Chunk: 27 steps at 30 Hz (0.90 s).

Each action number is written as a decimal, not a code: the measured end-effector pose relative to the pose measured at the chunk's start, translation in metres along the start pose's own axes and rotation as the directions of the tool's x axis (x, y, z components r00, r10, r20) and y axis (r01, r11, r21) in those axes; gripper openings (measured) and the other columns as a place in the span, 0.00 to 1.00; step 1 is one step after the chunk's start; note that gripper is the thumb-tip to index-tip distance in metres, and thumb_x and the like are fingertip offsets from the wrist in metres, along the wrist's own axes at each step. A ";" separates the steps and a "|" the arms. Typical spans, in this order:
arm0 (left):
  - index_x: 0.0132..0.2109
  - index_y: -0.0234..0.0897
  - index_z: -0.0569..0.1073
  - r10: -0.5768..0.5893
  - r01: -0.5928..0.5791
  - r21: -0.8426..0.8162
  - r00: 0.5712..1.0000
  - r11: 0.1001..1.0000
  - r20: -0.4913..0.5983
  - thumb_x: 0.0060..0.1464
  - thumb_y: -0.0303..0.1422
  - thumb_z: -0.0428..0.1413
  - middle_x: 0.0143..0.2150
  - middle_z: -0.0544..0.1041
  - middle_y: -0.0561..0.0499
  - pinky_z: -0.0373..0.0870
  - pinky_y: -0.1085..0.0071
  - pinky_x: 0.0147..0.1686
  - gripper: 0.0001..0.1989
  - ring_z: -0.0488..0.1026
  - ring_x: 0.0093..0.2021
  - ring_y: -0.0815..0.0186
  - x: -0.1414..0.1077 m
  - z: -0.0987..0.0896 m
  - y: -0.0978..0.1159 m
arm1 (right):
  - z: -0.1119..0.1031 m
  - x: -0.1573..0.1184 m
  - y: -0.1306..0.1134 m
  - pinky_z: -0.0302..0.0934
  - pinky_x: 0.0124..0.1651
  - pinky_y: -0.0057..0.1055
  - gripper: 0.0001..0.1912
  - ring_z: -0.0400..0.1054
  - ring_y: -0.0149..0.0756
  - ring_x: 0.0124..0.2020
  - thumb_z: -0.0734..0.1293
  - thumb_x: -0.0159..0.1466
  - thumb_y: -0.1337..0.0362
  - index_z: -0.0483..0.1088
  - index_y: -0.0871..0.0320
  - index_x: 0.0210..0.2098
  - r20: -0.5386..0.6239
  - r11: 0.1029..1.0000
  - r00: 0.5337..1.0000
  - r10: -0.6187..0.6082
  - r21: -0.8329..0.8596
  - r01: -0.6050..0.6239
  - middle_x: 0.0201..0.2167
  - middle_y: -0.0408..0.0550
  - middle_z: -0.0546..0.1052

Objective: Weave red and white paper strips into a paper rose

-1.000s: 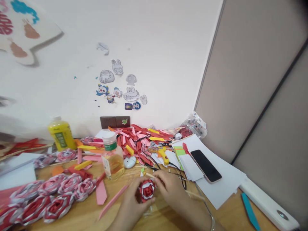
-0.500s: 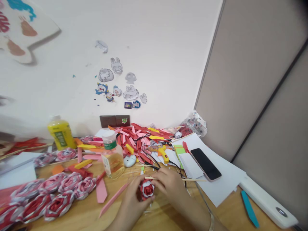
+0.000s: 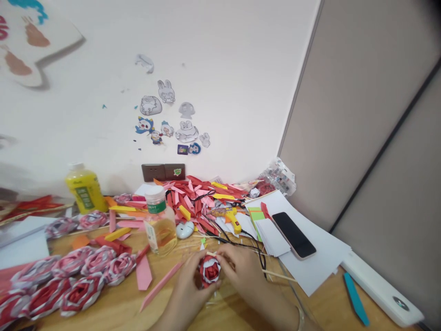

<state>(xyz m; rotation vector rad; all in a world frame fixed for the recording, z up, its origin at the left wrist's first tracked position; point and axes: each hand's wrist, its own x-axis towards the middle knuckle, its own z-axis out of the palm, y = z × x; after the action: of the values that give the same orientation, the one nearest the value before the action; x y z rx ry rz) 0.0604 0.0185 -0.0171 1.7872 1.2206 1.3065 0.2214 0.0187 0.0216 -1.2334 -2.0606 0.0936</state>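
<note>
My left hand [image 3: 189,280] is curled around a red and white paper rose [image 3: 210,270], whose spiral of petals faces up toward me. Close against its right side is my right hand [image 3: 241,271], with thumb and fingers bent at the rose's edge. A thin wooden stick [image 3: 280,276] runs under my right hand; a pale stick end also shows above the rose, between the two hands. The right fingertips are partly hidden, so their exact hold on stick and rose is unclear. Finished-looking paper roses [image 3: 82,294] lie in rows at the left.
Behind my hands stand a jar of amber liquid [image 3: 161,230] and a yellow bottle [image 3: 86,191]. A yellow glue gun [image 3: 230,218] with its cord lies near heaped paper strips [image 3: 193,197]. At right are a phone [image 3: 294,235], white paper [image 3: 327,248] and a teal strip [image 3: 356,299].
The stick's right end has swung down toward me as my right hand turned slightly. The rose has turned slightly in my left hand. The camera view has shifted a little.
</note>
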 end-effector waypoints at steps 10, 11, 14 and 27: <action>0.53 0.38 0.66 -0.024 0.024 -0.017 1.000 1.000 0.003 0.41 0.28 0.61 0.46 0.75 0.45 0.73 0.62 0.45 0.29 0.74 0.46 0.57 -0.002 0.003 0.001 | -0.001 0.002 0.003 0.46 0.25 0.27 0.08 0.65 0.31 0.23 0.60 0.63 0.69 0.66 0.57 0.27 0.038 0.944 0.985 -0.169 -0.281 0.173 0.22 0.43 0.71; 0.52 0.38 0.67 -0.011 0.011 -0.017 1.000 1.000 -0.008 0.41 0.27 0.61 0.46 0.75 0.45 0.73 0.62 0.44 0.28 0.74 0.46 0.57 -0.002 0.003 0.001 | -0.002 0.002 0.002 0.48 0.26 0.26 0.08 0.65 0.31 0.25 0.60 0.63 0.68 0.66 0.57 0.27 0.027 0.964 0.990 -0.137 -0.225 0.139 0.24 0.43 0.72; 0.50 0.38 0.69 0.025 -0.026 -0.022 1.000 0.999 -0.017 0.40 0.27 0.61 0.46 0.76 0.45 0.74 0.62 0.43 0.26 0.75 0.45 0.56 -0.003 0.003 0.000 | -0.004 0.002 0.000 0.51 0.28 0.25 0.06 0.66 0.30 0.26 0.62 0.63 0.68 0.68 0.57 0.30 -0.002 0.999 0.999 -0.033 -0.043 0.033 0.26 0.42 0.72; 0.48 0.37 0.70 0.026 -0.025 0.037 0.999 0.999 -0.032 0.38 0.28 0.60 0.44 0.78 0.44 0.73 0.57 0.44 0.25 0.75 0.45 0.54 0.000 0.001 0.005 | -0.002 0.005 0.014 0.56 0.30 0.25 0.08 0.69 0.33 0.29 0.60 0.66 0.65 0.69 0.59 0.33 0.049 0.968 0.973 -0.224 -0.108 0.228 0.28 0.46 0.74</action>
<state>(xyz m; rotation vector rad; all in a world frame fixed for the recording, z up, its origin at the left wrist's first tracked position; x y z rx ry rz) 0.0634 0.0169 -0.0132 1.8194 1.2501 1.3408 0.2314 0.0290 0.0201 -1.0599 -2.2499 -0.1100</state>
